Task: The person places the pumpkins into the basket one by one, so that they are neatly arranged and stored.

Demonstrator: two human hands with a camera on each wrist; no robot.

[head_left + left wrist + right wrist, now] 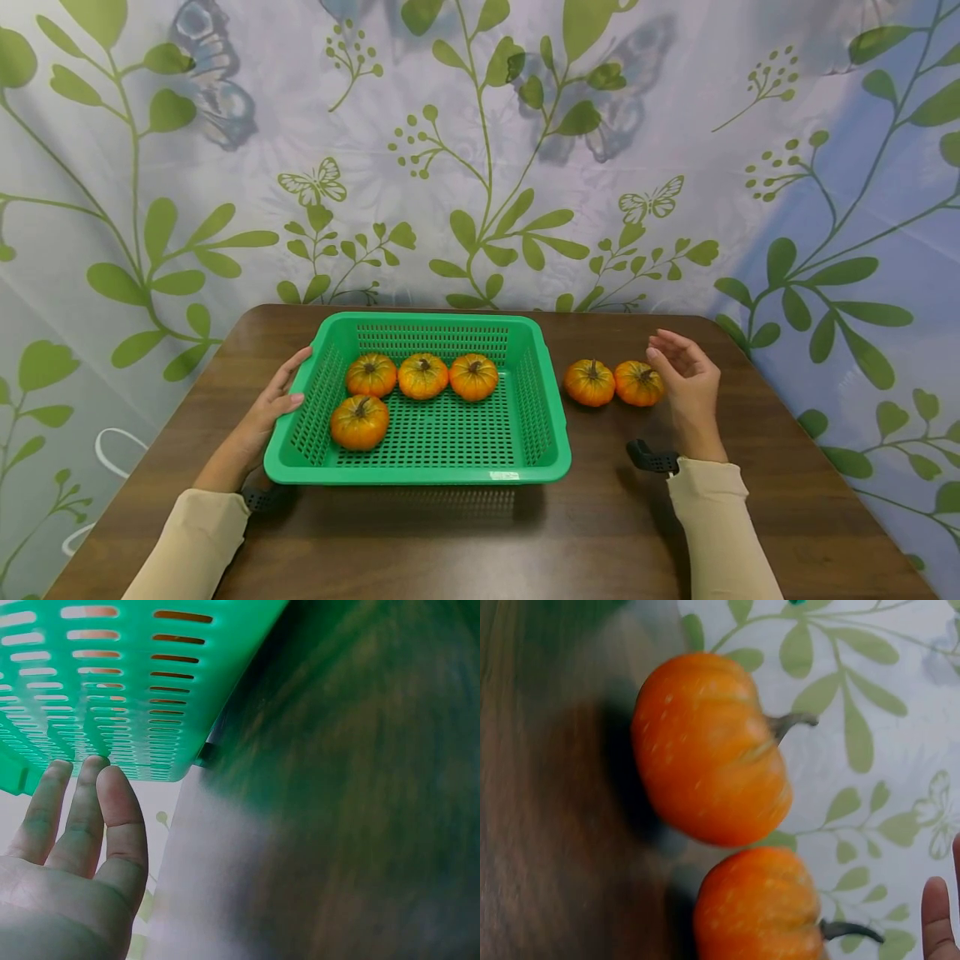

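Note:
A green plastic basket (420, 477) with slotted walls sits on the table, holding several small orange pumpkins (360, 422). At its left side is my left hand (273, 408). The left wrist view shows that hand's fingers (122, 802) straight, their tips right at the basket's slotted outer wall (172, 690). Right of the basket, two more pumpkins stand side by side on the table, a left one (589, 383) and a right one (638, 384), stems up. My right hand (688, 383) is raised just beside the right one, fingers loosely bent and holding nothing.
The brown wooden table (600, 533) runs back to a hanging cloth (420, 167) printed with leaves and butterflies. A black wrist mount (651, 458) sticks out from the right sleeve, in front of the two loose pumpkins.

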